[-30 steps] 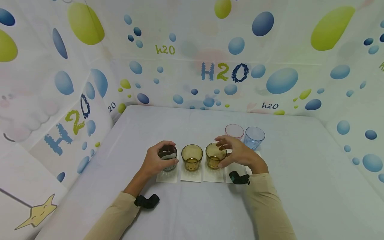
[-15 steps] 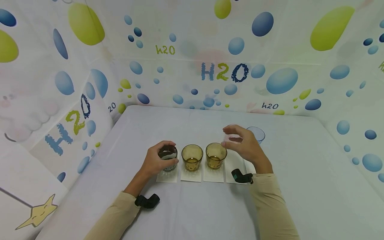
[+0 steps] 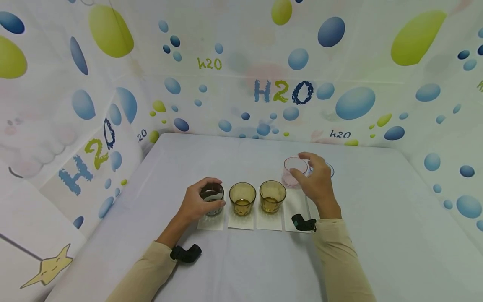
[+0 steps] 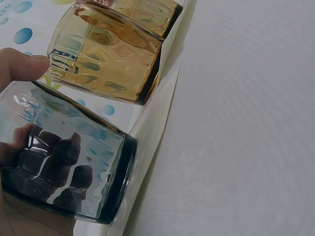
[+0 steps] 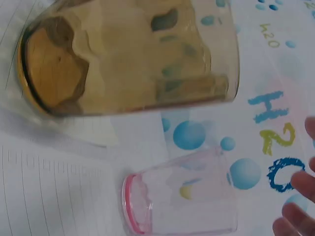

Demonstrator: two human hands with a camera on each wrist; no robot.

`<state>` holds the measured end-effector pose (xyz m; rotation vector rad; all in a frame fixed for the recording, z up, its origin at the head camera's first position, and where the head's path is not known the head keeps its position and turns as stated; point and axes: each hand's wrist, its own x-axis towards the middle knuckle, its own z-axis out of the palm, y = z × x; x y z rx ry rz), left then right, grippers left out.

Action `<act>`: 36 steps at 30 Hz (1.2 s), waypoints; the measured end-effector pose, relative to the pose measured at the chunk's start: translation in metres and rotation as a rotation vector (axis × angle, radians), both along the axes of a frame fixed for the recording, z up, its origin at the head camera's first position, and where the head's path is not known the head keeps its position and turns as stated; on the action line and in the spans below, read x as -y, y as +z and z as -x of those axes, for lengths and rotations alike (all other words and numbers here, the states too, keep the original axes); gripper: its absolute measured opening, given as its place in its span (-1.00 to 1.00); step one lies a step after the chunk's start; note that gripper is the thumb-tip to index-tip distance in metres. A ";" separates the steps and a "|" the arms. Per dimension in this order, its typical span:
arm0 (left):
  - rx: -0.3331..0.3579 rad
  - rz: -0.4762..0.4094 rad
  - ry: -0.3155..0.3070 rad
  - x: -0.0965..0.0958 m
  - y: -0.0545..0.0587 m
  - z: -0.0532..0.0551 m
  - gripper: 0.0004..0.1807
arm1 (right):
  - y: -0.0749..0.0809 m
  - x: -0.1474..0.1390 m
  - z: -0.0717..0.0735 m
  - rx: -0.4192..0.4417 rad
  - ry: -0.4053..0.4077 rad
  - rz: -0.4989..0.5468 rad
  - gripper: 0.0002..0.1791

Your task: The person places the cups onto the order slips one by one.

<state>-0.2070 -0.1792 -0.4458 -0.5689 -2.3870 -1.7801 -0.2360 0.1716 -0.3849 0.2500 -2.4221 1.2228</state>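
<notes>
In the head view my left hand [image 3: 198, 202] holds a dark blue-grey glass [image 4: 74, 162], thumb and fingers around its sides, on a strip of paper at the left end of the row. Beside it stand two amber glasses, the middle one [image 3: 242, 199] and the right one [image 3: 272, 197], each on its own paper. My right hand [image 3: 316, 180] is raised with thumb and fingers spread and nothing between them. Its thumb overlaps a pink glass [image 3: 289, 178], and in the right wrist view its fingertips [image 5: 301, 184] are apart from that glass [image 5: 192, 196]. A blue glass [image 3: 331, 169] is mostly hidden behind the hand.
A bare paper strip [image 3: 296, 212] lies right of the amber glasses, and another is partly covered by my right arm. The white-covered table [image 3: 249, 260] meets a printed backdrop [image 3: 226, 37] at the back. A black wrist camera [image 3: 186, 253] hangs under my left wrist.
My right hand has left the right amber glass and moved back and right to the pink and blue glasses. The left hand stays on the dark glass.
</notes>
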 end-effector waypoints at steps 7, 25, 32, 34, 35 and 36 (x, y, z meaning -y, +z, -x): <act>-0.004 0.004 0.003 0.000 0.001 0.000 -0.40 | -0.007 -0.011 0.007 -0.057 -0.180 0.017 -0.53; 0.002 0.001 0.005 0.000 0.001 0.000 -0.39 | -0.017 -0.011 0.020 0.052 -0.219 -0.037 -0.41; 0.001 -0.001 0.000 0.000 -0.002 0.000 -0.39 | -0.017 -0.006 0.025 0.099 -0.204 -0.058 -0.35; -0.004 -0.001 0.003 0.000 -0.001 0.000 -0.39 | -0.016 -0.004 0.026 0.102 -0.202 -0.068 -0.34; -0.006 -0.003 0.004 0.000 0.000 0.000 -0.39 | -0.016 -0.003 0.026 0.103 -0.198 -0.071 -0.33; -0.007 -0.003 0.004 0.000 0.000 0.000 -0.40 | -0.015 -0.002 0.026 0.103 -0.196 -0.074 -0.34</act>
